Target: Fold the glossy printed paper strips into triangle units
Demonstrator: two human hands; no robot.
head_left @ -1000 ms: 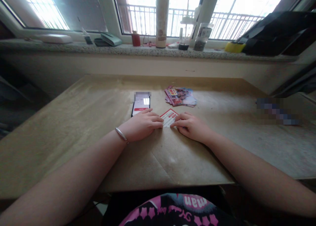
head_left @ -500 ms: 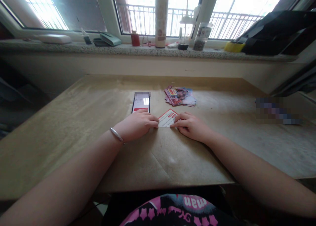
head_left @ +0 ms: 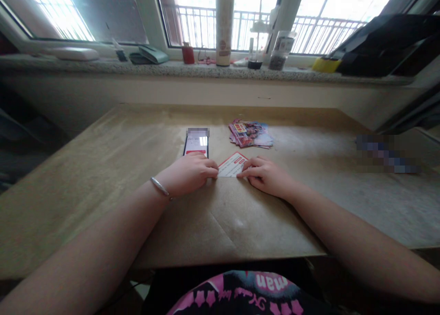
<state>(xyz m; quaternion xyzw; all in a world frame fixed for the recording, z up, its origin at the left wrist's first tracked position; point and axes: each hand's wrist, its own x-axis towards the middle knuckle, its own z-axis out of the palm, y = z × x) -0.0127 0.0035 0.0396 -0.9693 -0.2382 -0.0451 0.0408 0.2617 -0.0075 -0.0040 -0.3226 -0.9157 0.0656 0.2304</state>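
Subject: own body, as seen from the head camera. Both forearms are bare from the lower frame edge to the wrists, and the left hand (head_left: 187, 173) and right hand (head_left: 266, 176) are bare too. Left wrist carries a thin, smooth silver bangle (head_left: 160, 188); no band shows on the right wrist. Torso garment (head_left: 240, 293) is black, with a large pink print at the chest: scalloped shapes, a blue-grey patch, and lettering seen upside down, the word "man" legible, smaller script below it. No cables or markings on the skin.
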